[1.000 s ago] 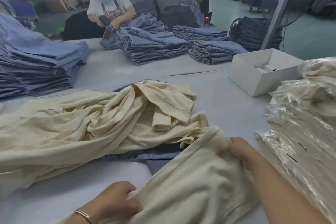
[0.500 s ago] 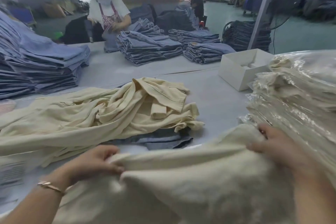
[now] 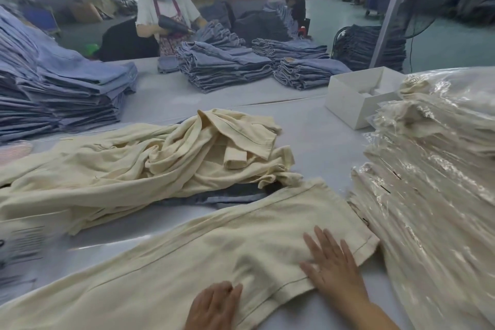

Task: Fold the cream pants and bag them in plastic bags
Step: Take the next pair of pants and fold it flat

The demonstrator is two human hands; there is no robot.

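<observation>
Nearest to the viewer, two bare hands rest on a pair of cream pants [image 3: 241,244] spread across the pale desk [image 3: 316,136]. The right hand [image 3: 332,262] lies flat with fingers straight and spread, its grip wide and holding nothing, pressing the cloth close to the hemmed end, probably to smooth it before a fold. The left hand [image 3: 214,305] sits at the near edge of the cloth; its fingers look loosely bent over the fabric, and it is hard to tell whether they pinch it or only press, though it seems placed to steady the pants.

The pants run slantwise from the lower left toward the right, lying flat and not yet folded or bagged.

Just beside their right end rises a slumping stack of bagged pants [image 3: 434,195], shiny with clear plastic, kept within reach of the right hand. Behind the spread pants, a rumpled heap of cream pants [image 3: 150,166] waits, lying over some dark blue cloth.

Further back on the right stands an open white box [image 3: 356,99]. Beyond it, stacks of folded jeans [image 3: 225,67] fill the desk, with a taller stack at the left. A worker [image 3: 166,13] in an apron stands behind them, handling more denim.
</observation>
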